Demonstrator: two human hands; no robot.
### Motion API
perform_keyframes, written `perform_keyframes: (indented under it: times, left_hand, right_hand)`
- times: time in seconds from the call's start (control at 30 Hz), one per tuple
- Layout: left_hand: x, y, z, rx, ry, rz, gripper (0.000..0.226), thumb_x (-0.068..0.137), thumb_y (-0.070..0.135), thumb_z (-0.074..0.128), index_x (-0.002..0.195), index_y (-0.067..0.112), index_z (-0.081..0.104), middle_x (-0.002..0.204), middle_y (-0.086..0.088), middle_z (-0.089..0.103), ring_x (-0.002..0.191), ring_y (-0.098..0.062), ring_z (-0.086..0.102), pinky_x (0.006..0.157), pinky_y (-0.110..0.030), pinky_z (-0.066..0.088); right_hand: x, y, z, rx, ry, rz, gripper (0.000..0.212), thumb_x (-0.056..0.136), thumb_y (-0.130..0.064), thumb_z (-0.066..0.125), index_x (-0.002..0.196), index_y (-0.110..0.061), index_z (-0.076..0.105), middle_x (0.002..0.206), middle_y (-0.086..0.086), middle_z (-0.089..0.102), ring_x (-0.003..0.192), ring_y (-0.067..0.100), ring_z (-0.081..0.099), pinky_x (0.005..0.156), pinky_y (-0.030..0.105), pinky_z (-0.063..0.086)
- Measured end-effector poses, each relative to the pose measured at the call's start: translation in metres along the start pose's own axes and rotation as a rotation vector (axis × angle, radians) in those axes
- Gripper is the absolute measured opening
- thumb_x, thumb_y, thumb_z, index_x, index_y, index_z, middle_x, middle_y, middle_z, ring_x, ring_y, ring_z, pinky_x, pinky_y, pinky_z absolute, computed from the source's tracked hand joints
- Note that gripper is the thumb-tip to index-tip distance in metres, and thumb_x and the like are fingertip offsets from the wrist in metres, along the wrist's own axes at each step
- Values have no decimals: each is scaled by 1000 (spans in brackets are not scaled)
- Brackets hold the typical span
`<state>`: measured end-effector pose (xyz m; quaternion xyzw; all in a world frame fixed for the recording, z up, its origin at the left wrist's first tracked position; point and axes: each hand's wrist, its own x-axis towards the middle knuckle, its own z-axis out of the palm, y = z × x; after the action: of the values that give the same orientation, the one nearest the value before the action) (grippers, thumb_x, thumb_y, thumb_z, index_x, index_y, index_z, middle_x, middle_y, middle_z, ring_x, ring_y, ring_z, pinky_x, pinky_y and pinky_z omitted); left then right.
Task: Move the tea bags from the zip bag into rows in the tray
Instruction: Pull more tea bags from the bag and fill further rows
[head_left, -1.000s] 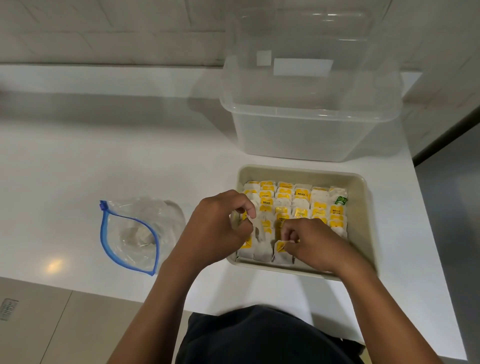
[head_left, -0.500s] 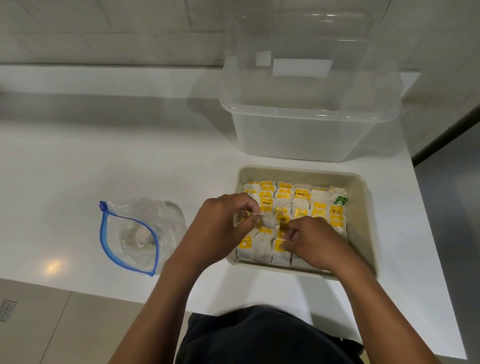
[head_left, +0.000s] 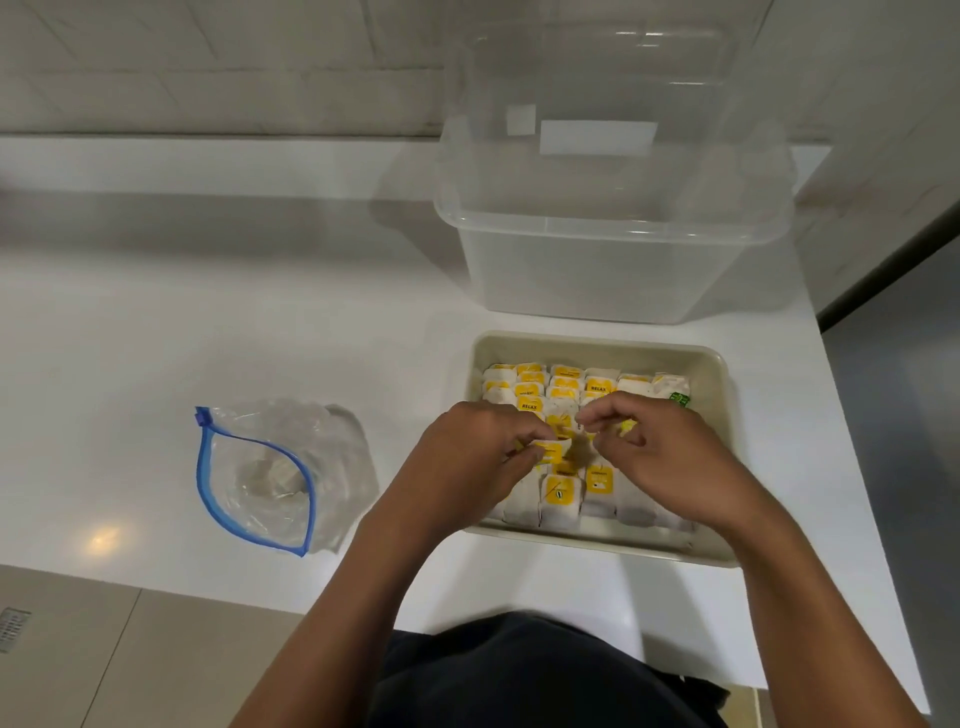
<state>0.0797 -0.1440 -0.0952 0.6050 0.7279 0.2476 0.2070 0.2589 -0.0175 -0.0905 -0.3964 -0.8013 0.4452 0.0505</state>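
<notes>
- "RELAX" stands in dark letters on the yellow tag of a tea bag (head_left: 598, 387) in the tray's far rows.
- "RELAX" also shows on another yellow tag (head_left: 529, 406), just by the left hand.
- Print on the other tags is too small to read.

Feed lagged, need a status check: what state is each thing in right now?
Zip bag: open, lying flat, something pale inside.
Tray: nearly full of tea bags in rows.
Left hand: pinching a tea bag.
Right hand: fingers curled over the tray, hold unclear.
Clear bin: lidless, empty.
</notes>
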Motion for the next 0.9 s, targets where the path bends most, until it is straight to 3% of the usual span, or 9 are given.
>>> perform_keyframes:
  times: [0.1,0.2,0.37,0.5,0.63,0.77,0.9]
  left_hand:
    - [5,6,6,-91,-49,-35,16,89,24,71,103,30,67,82,14,73,76,-4,66,74,-35,54]
    - [10,10,8,-198,-88,-64,19,88,20,74,101,24,60,79,10,73,75,-5,68,73,-32,54]
    - [11,13,6,-262,-119,-81,31,89,22,74,115,25,58,84,11,76,79,3,66,65,-8,42]
    - [8,8,3,-201,-7,-71,30,92,26,70,120,31,60,92,17,73,89,2,67,81,-21,52]
    - [5,5,-4,-159,75,-58,20,93,23,68,113,29,67,92,18,72,89,4,66,82,-22,52]
    - [3,0,-6,-139,93,-43,18,95,24,66,112,29,68,94,16,73,91,1,68,82,-29,55]
    - [1,0,-8,-144,108,-50,17,96,24,65,111,29,69,95,16,73,92,1,68,82,-25,54]
  right_hand:
    - [-5,-12,-6,80,-122,-68,26,85,-16,72,103,-36,70,101,-25,69,73,-5,62,70,11,48]
    - [-4,-10,-5,53,-117,-73,13,85,-20,76,90,-32,72,86,-22,71,68,-3,62,65,11,46]
    - [-2,-1,-2,-30,-118,-30,12,86,-22,74,77,-29,70,70,-16,69,66,0,63,69,27,53]
    - [-5,10,-8,-164,-259,75,9,86,-25,70,78,-29,67,64,-18,67,62,0,61,74,35,55]
    - [-8,12,-6,-262,-397,133,11,89,-26,66,79,-31,64,59,-19,62,62,0,57,74,31,52]
    - [-4,13,4,-351,-411,154,12,92,-27,64,83,-34,62,85,-15,63,88,7,61,81,29,53]
    - [0,19,12,-328,-355,159,16,93,-24,64,81,-34,59,82,-14,63,84,7,60,76,27,52]
